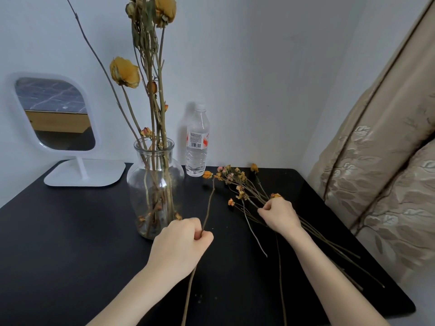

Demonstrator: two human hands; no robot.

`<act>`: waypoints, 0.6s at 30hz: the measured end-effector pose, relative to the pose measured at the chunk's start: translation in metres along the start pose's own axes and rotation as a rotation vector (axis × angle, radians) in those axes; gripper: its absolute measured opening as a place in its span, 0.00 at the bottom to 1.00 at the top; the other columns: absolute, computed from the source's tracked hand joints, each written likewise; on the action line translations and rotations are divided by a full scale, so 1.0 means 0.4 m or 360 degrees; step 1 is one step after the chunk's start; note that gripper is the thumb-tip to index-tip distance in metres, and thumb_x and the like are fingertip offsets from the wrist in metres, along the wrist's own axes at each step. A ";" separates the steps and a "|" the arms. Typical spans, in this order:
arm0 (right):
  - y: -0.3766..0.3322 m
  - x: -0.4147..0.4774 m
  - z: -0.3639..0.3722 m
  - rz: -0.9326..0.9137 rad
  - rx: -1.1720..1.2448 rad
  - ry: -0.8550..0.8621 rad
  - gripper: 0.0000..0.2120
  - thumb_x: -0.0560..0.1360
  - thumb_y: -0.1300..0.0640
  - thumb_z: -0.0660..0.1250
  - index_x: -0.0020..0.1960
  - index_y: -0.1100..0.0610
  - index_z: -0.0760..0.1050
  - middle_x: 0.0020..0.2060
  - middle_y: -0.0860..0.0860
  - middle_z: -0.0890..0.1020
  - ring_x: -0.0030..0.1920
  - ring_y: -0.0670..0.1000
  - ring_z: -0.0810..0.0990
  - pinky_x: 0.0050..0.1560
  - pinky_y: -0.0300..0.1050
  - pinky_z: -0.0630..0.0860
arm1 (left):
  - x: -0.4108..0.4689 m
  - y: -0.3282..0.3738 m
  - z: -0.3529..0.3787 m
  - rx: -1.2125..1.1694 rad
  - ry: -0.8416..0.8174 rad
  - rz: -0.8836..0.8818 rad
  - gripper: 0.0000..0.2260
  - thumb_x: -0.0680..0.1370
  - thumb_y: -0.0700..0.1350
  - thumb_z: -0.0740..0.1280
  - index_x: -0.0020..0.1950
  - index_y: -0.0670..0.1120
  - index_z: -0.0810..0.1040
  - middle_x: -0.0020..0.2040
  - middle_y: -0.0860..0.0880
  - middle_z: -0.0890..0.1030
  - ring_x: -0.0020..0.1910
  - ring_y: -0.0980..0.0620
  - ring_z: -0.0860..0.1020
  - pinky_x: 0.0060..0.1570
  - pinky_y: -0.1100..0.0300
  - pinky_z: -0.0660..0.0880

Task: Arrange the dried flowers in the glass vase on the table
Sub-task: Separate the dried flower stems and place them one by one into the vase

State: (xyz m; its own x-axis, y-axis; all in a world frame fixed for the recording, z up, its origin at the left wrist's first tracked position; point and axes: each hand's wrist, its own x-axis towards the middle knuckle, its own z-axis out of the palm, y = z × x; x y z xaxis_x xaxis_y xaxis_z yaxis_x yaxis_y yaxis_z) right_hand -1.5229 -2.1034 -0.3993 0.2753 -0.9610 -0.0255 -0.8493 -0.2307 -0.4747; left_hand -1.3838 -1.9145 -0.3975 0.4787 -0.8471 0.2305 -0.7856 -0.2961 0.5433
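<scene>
Head view: left hand [181, 241] is pinching one stem [208, 208], right hand [280, 216] is closing on the bunch [244, 184]; stems likely brittle, light—grip low, near vase [155, 182].

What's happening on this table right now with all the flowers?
A person is arranging dried flowers. The left hand is closed on one long stem tipped with an orange bloom, which lies just right of the glass vase. The right hand is gripping into the loose bundle of stems lying on the black table. The vase already holds several tall stems. A water bottle and a white mirror stand behind.
</scene>
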 end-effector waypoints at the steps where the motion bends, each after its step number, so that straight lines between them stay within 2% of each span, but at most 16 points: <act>1: -0.001 0.001 -0.001 0.0006 0.0010 -0.0006 0.10 0.76 0.54 0.65 0.36 0.53 0.76 0.34 0.49 0.79 0.36 0.47 0.78 0.36 0.41 0.76 | 0.000 -0.001 0.000 -0.0029 0.0024 -0.0007 0.16 0.75 0.52 0.61 0.30 0.48 0.63 0.24 0.50 0.66 0.25 0.55 0.66 0.28 0.61 0.64; 8: -0.011 0.000 0.000 0.0003 0.0013 -0.0043 0.07 0.76 0.55 0.65 0.43 0.56 0.78 0.36 0.50 0.79 0.38 0.47 0.79 0.40 0.42 0.77 | 0.002 0.002 0.008 -0.0092 0.0110 0.0020 0.16 0.75 0.51 0.62 0.29 0.49 0.62 0.24 0.51 0.66 0.26 0.54 0.67 0.29 0.60 0.66; 14: -0.005 0.003 -0.002 0.0001 -0.0006 -0.0139 0.06 0.76 0.55 0.65 0.44 0.56 0.79 0.41 0.52 0.82 0.42 0.49 0.81 0.47 0.46 0.81 | 0.012 0.011 0.035 0.0042 0.0057 0.0030 0.17 0.76 0.51 0.61 0.29 0.50 0.60 0.25 0.52 0.67 0.25 0.56 0.67 0.27 0.64 0.61; 18: 0.002 0.004 0.003 0.0002 -0.0022 -0.0151 0.05 0.76 0.55 0.66 0.44 0.55 0.79 0.40 0.51 0.82 0.41 0.49 0.82 0.48 0.46 0.81 | 0.016 0.014 0.047 0.0167 0.0125 0.0056 0.17 0.76 0.52 0.59 0.30 0.51 0.58 0.25 0.52 0.67 0.24 0.56 0.67 0.26 0.66 0.61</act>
State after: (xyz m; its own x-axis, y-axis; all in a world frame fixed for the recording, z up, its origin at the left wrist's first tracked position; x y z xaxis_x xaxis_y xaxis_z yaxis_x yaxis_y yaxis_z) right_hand -1.5226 -2.1049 -0.4008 0.3150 -0.9427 -0.1099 -0.8558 -0.2320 -0.4623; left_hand -1.3924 -1.9301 -0.4082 0.4759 -0.8221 0.3126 -0.8373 -0.3146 0.4471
